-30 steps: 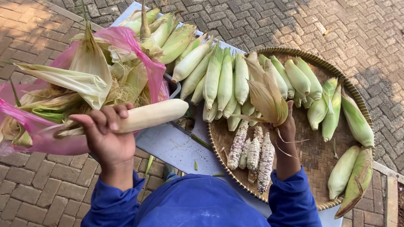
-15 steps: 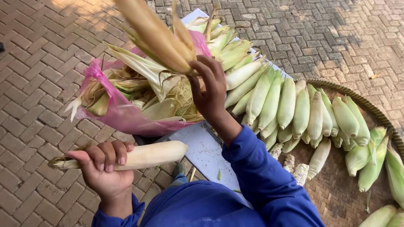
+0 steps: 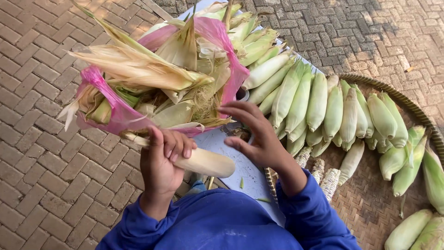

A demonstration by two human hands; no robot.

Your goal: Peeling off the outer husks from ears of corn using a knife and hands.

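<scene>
My left hand (image 3: 163,159) grips a peeled pale corn cob (image 3: 206,163) that lies level in front of me, its blunt end pointing right. My right hand (image 3: 255,135) hovers just right of the cob, empty, fingers spread and curled, close under the pink plastic bag (image 3: 113,107). The bag is stuffed with yellow-green corn husks (image 3: 143,69) and sits ahead of both hands. Both arms wear blue sleeves.
A round woven tray (image 3: 370,203) at the right carries a row of green unhusked corn ears (image 3: 319,99) and a few shelled cobs (image 3: 319,169). A pale blue table surface (image 3: 245,173) lies under my hands. Brick paving (image 3: 51,176) surrounds everything.
My right hand has let go of the husks it held up and come down near the cob. My left hand has brought the cob closer to the bag.
</scene>
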